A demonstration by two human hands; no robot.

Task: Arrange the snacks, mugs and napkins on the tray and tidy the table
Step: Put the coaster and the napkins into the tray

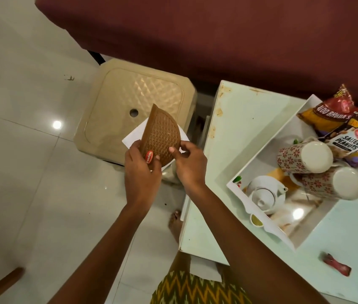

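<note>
Landmark: the white tray (259,148) on the pale green table (349,242).

In the tray: 2 mugs (305,156) w/ red flower print, both lying on their sides, touching each other, bases toward the camera. 1 white teapot (263,191), lid on, at the tray's near-left corner, just left of the mugs. Snack packets (347,137) piled at the tray's far-right end, spilling over the rim; I count approx. 3 (one reads "Salted Peanuts", one "Aloo Bhujia"), but they overlap so the count may be off. 1 small cup (256,220) w/ yellowish inside sits just outside the tray's near-left wall. 1 small red wrapper (337,264) lies on the table, near side of the tray, apart from it.

Well left of the tray, off the table: 1 brown half-round napkin holder (159,137), woven pattern, red label, held up over 1 beige plastic stool (134,106). White napkins (133,137) stick out behind it. Left hand (140,174) grips the holder's lower edge, thumb by the label. Right hand (190,163) pinches at the holder's right edge, where the napkins poke out.
</note>
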